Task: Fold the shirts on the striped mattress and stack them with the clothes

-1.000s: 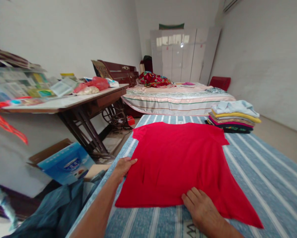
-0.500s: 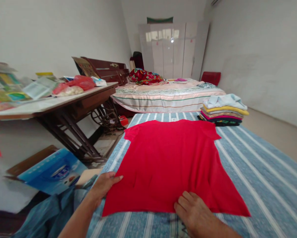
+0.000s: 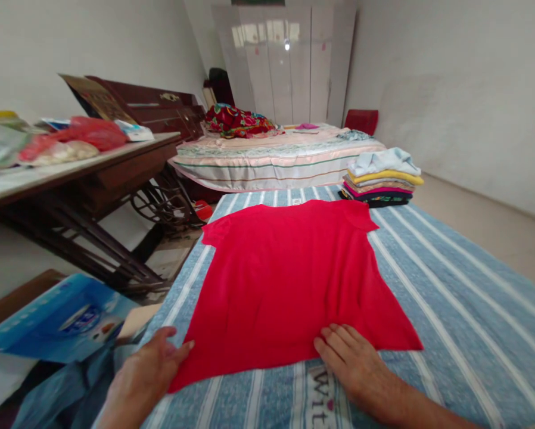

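A red short-sleeved T-shirt (image 3: 285, 286) lies spread flat on a blue-and-white striped sheet (image 3: 432, 280), its neck end away from me and its hem toward me. My left hand (image 3: 146, 369) is beside the shirt's lower left edge, fingers apart, the thumb tip touching the cloth. At the middle-right of the hem rests my right hand (image 3: 357, 363), its fingers lying together over the fabric and its thumb hidden. A stack of folded clothes (image 3: 379, 182) sits beyond the shirt's right sleeve.
On the left stands a sewing-machine table (image 3: 160, 143) holding a red plastic bag (image 3: 100, 132) and papers. A blue box (image 3: 84, 319) is below it. A second bed (image 3: 271, 158) with a red floral quilt (image 3: 238, 121) and a wardrobe (image 3: 289, 71) are farther back.
The view has turned a little. My left hand has slid along the shirt's left edge toward the lower corner. On the hem, my right hand stays near the same place, its fingers flatter.
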### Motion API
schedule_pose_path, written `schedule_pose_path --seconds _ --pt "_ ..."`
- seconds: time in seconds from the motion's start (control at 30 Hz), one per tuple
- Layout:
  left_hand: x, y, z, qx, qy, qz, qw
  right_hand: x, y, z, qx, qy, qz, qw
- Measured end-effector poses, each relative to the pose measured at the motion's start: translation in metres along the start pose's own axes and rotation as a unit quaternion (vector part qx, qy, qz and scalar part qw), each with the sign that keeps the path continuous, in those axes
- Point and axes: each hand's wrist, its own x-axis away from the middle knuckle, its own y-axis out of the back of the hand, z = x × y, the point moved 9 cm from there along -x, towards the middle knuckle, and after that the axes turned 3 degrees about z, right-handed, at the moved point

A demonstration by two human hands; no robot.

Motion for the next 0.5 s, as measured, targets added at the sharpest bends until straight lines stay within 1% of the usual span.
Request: schedule_pose_path --seconds 0.03,0.07,0.1,0.13,0.2,0.27,0.33,0.37,0.43,0.5 --pt "0.006 0.004 -0.011 -0.052 -0.036 -0.044 0.997 0.005 0.004 -0.005 0.004 -0.009 -0.011 1.000" --pt "0.016 0.004 -0.027 -0.080 -0.085 -0.079 0.990 0.010 0.007 -0.010 0.010 -0.015 -0.017 1.000" --pt "0.029 -0.002 -0.046 -0.086 -0.146 -0.099 0.981 0.015 0.009 -0.015 0.017 -0.019 -0.019 1.000" --pt "0.044 -0.014 -0.068 -0.078 -0.218 -0.087 0.969 0.019 0.011 -0.020 0.026 -0.019 -0.019 0.999" --pt "0.078 -0.042 -0.111 -0.074 -0.341 -0.071 0.934 0.026 0.014 -0.030 0.044 -0.019 -0.020 0.999" --pt "0.107 -0.074 -0.146 -0.090 -0.426 -0.036 0.900 0.032 0.016 -0.039 0.056 -0.028 -0.022 0.998" --pt "0.125 -0.097 -0.169 -0.110 -0.464 -0.024 0.878 0.036 0.017 -0.047 0.061 -0.040 -0.022 0.997" --pt "0.129 -0.106 -0.176 -0.120 -0.470 -0.018 0.874 0.037 0.018 -0.049 0.059 -0.046 -0.024 0.997" --pt "0.131 -0.117 -0.185 -0.135 -0.463 -0.004 0.876 0.038 0.020 -0.052 0.049 -0.056 -0.027 0.997" --pt "0.127 -0.124 -0.187 -0.148 -0.444 0.016 0.884 0.036 0.021 -0.054 0.036 -0.070 -0.033 0.996"
